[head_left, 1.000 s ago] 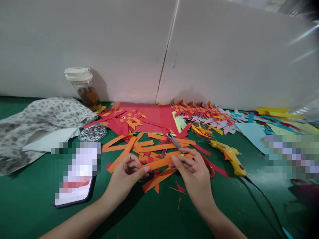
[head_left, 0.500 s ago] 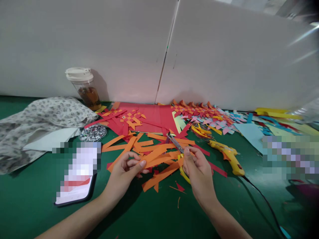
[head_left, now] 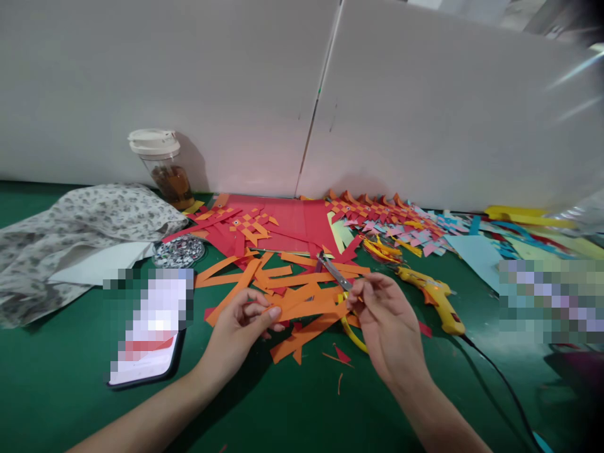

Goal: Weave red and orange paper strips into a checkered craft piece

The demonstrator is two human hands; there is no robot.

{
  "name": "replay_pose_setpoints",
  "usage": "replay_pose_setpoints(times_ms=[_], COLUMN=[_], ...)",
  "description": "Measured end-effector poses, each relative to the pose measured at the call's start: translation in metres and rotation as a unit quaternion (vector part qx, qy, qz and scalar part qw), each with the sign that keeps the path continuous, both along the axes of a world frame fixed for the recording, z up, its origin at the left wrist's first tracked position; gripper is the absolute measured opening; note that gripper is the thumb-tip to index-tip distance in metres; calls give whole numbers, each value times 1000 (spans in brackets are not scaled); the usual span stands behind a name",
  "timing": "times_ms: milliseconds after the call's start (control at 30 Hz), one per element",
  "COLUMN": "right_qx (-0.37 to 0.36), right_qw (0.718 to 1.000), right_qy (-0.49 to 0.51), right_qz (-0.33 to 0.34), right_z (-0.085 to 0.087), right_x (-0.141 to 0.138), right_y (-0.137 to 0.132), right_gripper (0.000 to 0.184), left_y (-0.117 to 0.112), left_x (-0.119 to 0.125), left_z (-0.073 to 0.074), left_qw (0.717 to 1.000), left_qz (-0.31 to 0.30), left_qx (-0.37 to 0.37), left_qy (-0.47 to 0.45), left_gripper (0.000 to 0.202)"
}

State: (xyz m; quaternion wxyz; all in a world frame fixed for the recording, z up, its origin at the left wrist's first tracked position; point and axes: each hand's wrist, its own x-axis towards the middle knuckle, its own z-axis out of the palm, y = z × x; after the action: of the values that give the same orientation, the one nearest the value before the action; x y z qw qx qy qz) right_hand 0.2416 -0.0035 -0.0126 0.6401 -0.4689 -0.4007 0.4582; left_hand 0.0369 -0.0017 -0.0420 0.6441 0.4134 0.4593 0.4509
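My left hand (head_left: 243, 324) pinches the left end of an orange paper strip (head_left: 306, 308) between thumb and fingers. At the strip's right end, the fingertips of my right hand (head_left: 389, 324) are pinched together on the paper. Scissors (head_left: 336, 272) with grey blades and a yellow handle lie behind and partly under my right hand, which hides some of the handle. Around and beneath the held strip, more loose orange strips (head_left: 231, 292) are heaped with some red pieces on the green table (head_left: 283, 409).
A phone (head_left: 151, 327) lies left, near a patterned cloth (head_left: 104, 214) and a lidded cup of brown drink (head_left: 170, 179). Woven paper fish (head_left: 250, 223) rest on red sheets (head_left: 287, 217) at the back. A yellow glue gun (head_left: 438, 302) with a black cord lies right.
My right hand has shifted slightly right and turned, showing more of the yellow scissor handle. The orange strip now stretches flatter between my hands; my left hand barely moved.
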Motion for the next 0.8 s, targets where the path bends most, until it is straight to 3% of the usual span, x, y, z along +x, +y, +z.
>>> replay_pose_setpoints(times_ms=[167, 267, 433, 500, 667, 800], right_qx=[-66, -77, 13, 61, 142, 191], right_qw=[990, 990, 992, 970, 913, 858], right_qy=[85, 85, 24, -62, -164, -230], right_qz=[94, 85, -121, -229, -346, -417], right_z=[15, 22, 25, 25, 23, 21], right_x=[11, 25, 67, 83, 115, 123], right_y=[4, 9, 23, 26, 26, 25], right_gripper=[11, 12, 15, 12, 11, 15], left_y=[-1, -1, 1, 1, 2, 1], left_x=[-1, -2, -2, -2, -3, -3], left_z=[-1, -2, -1, 0, 0, 1], left_qw=[1000, 999, 997, 995, 989, 985], left_qz=[3, 24, 76, 88, 121, 139], left_qx=[-1, -4, -5, -9, -10, -8], left_qy=[-14, -21, -33, -45, -89, -101], left_gripper=[23, 24, 23, 23, 23, 24])
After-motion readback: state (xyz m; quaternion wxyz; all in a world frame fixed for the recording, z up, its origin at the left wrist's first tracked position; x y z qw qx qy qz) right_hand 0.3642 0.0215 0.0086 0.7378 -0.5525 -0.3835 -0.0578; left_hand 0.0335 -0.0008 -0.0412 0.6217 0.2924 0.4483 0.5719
